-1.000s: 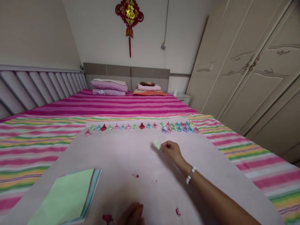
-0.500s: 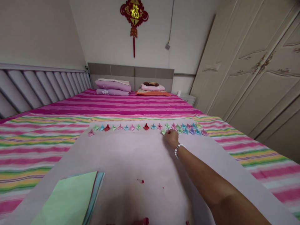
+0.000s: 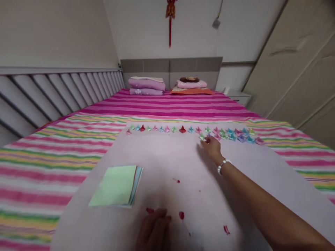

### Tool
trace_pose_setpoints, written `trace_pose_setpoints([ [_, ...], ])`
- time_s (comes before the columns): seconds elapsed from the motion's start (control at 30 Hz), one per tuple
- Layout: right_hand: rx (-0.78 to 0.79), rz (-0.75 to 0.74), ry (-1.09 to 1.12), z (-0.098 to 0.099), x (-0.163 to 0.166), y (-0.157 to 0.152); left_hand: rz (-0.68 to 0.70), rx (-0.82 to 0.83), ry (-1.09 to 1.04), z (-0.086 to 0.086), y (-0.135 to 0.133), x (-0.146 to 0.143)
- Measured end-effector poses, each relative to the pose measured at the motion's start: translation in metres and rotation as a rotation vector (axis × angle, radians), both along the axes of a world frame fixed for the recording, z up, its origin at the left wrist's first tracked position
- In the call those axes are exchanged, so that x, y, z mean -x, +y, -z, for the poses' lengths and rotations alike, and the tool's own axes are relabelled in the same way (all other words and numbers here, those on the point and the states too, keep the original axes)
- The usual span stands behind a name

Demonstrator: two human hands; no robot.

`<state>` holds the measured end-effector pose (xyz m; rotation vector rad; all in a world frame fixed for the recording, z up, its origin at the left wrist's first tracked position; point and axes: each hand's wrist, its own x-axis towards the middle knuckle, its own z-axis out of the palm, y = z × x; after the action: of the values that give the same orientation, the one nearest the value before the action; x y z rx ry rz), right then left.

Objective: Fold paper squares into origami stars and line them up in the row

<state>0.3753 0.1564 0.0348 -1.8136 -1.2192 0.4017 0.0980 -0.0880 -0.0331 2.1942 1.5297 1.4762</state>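
Near the far edge of the white board (image 3: 164, 153), my right hand (image 3: 213, 150) pinches at a small purple origami piece (image 3: 209, 135), mostly covered by its fingertips. A light green origami piece (image 3: 201, 136) sits just left of those fingers. Origami pieces in several colours, among them a red one (image 3: 182, 129), form a row along the board, crowded into two rows at the right. My left hand (image 3: 154, 228) is low in the view, blurred, its fingers curled together; anything in them is hidden. A red scrap (image 3: 150, 210) lies beside its fingertips.
A stack of square paper (image 3: 113, 184), green on top, lies on the board's left. Red scraps (image 3: 181, 215) are scattered near the front. The board rests on a striped bed (image 3: 65, 153), with folded bedding (image 3: 146, 87) at the headboard and a slatted rail (image 3: 65, 92) left.
The view has shifted, so the row and paper stack appear further right and higher. My right hand stays at the same place in the row. My left hand has come into clearer view.
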Motion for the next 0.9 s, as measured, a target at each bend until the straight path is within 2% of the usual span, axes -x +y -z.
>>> trace_pose_setpoints([
  [0.2,-0.061,-0.338,0.179,0.027,0.07,-0.113,-0.132,0.034,0.055,-0.038,0.027,0.08],
  [0.3,-0.066,-0.445,0.241,0.039,0.108,-0.163,-0.138,0.101,-0.007,-0.045,0.042,0.108],
  [0.37,-0.1,-0.537,0.235,0.041,0.127,-0.183,-0.138,0.171,-0.046,-0.044,0.048,0.119],
  [0.5,-0.197,-0.616,0.181,0.036,0.156,-0.196,-0.083,0.245,-0.037,-0.036,0.055,0.132],
  [0.7,-0.332,-0.751,0.104,0.028,0.192,-0.186,-0.033,0.347,-0.03,-0.023,0.063,0.142],
  [0.8,-0.375,-0.838,0.088,0.033,0.207,-0.179,-0.024,0.401,-0.08,-0.018,0.064,0.143],
  [0.9,-0.354,-0.861,0.091,0.044,0.216,-0.176,-0.025,0.436,-0.141,-0.016,0.061,0.143],
])
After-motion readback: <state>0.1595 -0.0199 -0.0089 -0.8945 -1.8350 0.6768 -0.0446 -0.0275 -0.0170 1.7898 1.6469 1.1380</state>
